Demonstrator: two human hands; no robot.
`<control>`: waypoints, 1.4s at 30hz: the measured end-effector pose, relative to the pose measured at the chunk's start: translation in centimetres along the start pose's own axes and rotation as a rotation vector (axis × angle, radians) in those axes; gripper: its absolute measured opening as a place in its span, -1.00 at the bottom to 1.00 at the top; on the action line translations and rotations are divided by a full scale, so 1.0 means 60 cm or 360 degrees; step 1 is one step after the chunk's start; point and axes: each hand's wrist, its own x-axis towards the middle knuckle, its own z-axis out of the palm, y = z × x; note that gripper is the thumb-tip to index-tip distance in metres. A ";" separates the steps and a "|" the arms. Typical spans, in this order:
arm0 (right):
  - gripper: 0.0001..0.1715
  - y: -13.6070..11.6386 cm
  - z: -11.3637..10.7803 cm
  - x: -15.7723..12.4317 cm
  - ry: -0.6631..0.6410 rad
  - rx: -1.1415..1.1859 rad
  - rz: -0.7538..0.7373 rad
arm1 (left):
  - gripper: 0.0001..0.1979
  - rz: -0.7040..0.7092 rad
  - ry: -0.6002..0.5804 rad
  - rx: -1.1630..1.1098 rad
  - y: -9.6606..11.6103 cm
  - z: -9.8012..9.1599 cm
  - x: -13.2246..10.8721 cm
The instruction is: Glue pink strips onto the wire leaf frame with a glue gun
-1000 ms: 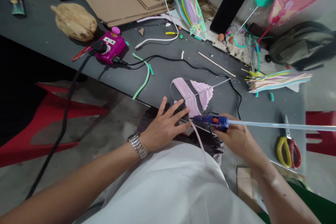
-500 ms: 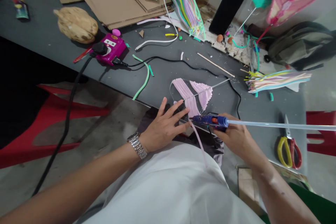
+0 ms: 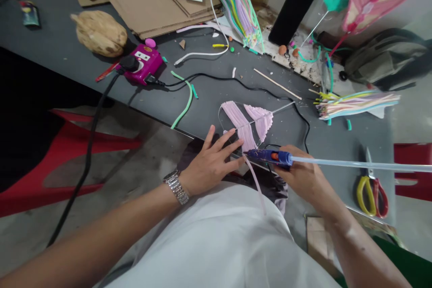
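Dark grey table (image 3: 209, 85) supports the work directly beneath the fingers of the left hand (image 3: 211, 162). These fingers (image 3: 224, 140) are spread open and lie nearly flat, with the tips resting on pink strips (image 3: 241, 121) laid across a thin wire frame (image 3: 219, 117). One loose pink strip (image 3: 255, 184) hangs below the fingertips, toward the person's lap. The fingers of the right hand (image 3: 303, 175) are curled closed around the grip of a blue hot glue gun (image 3: 266, 156). Its nozzle sits just beside the strips, right of the left fingertips. A long clear glue stick (image 3: 354, 164) extends from the gun's rear, away from the fingers. Yellow-and-red scissors (image 3: 371, 195) lie right of the right hand.
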 end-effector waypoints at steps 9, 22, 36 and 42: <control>-0.71 -0.007 -0.007 -0.006 0.0045 -0.0056 -0.0092 | -0.62 0.0022 -0.0028 0.0023 -0.003 -0.001 -0.002; -0.74 -0.011 0.003 -0.018 -0.0030 -0.0285 -0.0030 | -0.55 0.0049 -0.0048 0.0007 -0.006 -0.002 -0.002; -0.77 -0.021 0.001 -0.024 0.0041 -0.0115 0.0050 | -0.60 0.0049 -0.0056 0.0006 -0.004 -0.006 0.002; -0.66 0.037 0.004 -0.038 0.0452 0.0697 0.0860 | -0.61 0.0027 -0.0055 -0.0008 -0.001 -0.008 0.003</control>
